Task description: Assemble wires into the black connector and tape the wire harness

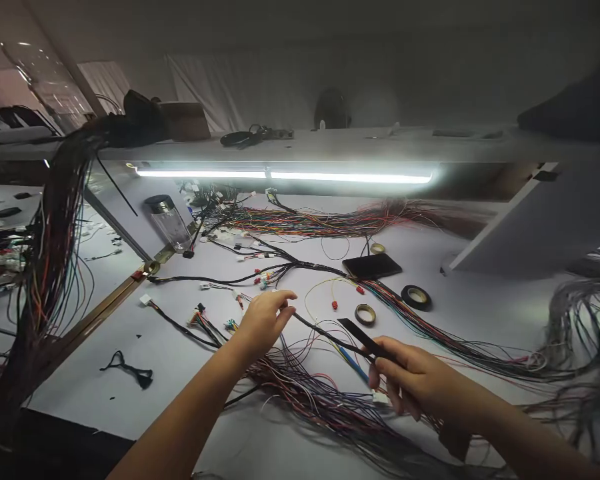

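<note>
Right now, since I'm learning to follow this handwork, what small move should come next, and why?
Probably lay the flat black strip along the thin black cable: the right hand holds the strip angled close to the cable, which runs from there toward the left hand.

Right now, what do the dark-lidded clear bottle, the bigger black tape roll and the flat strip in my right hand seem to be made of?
Clear bottle: glossy glass or hard plastic, see-through with highlights. Black tape roll: smooth, perhaps vinyl, wound in an even dark ring. Flat strip in your right hand: dull, dark, straight-edged; maybe plastic or tape.
</note>
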A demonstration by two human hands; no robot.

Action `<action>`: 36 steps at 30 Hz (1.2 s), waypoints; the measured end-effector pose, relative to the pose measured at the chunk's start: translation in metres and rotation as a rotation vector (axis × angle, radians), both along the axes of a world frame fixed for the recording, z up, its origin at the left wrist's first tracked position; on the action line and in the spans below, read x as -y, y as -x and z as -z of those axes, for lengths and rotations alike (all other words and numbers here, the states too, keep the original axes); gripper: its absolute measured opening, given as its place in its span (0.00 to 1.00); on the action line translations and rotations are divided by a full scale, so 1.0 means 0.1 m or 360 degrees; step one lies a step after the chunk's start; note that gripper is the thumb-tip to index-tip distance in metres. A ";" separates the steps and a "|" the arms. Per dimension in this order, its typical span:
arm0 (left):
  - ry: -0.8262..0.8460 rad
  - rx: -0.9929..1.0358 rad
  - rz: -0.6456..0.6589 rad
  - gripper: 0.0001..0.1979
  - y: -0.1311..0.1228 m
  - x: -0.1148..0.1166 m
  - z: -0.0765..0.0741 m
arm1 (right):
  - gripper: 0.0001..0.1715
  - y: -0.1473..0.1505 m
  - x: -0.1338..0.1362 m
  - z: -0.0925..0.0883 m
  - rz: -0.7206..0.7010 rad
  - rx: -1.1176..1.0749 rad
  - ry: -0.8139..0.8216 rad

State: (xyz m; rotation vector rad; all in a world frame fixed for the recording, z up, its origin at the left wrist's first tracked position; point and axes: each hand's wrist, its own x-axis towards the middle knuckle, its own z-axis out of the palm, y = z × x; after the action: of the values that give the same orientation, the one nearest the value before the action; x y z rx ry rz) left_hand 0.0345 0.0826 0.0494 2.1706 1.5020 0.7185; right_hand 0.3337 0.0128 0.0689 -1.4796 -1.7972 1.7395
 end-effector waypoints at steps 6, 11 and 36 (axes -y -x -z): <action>0.0065 -0.0021 0.0154 0.12 -0.18 -0.14 0.35 | 0.19 0.06 -0.09 0.20 0.0061 0.0142 -0.0430; 0.0128 0.0097 0.0406 0.10 -0.12 0.03 0.45 | 0.26 0.19 -0.56 0.34 0.0234 -0.0230 -0.0495; 0.0120 -0.0217 0.0186 0.08 -0.11 0.01 0.55 | 0.23 0.54 -0.69 0.53 0.0203 -0.0121 -0.0416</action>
State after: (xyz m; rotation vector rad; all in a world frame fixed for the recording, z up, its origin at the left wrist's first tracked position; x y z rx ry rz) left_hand 0.0459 0.0820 -0.0061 2.2673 1.4285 0.4766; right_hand 0.2800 0.0814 0.0158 -1.3695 -1.7706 1.4195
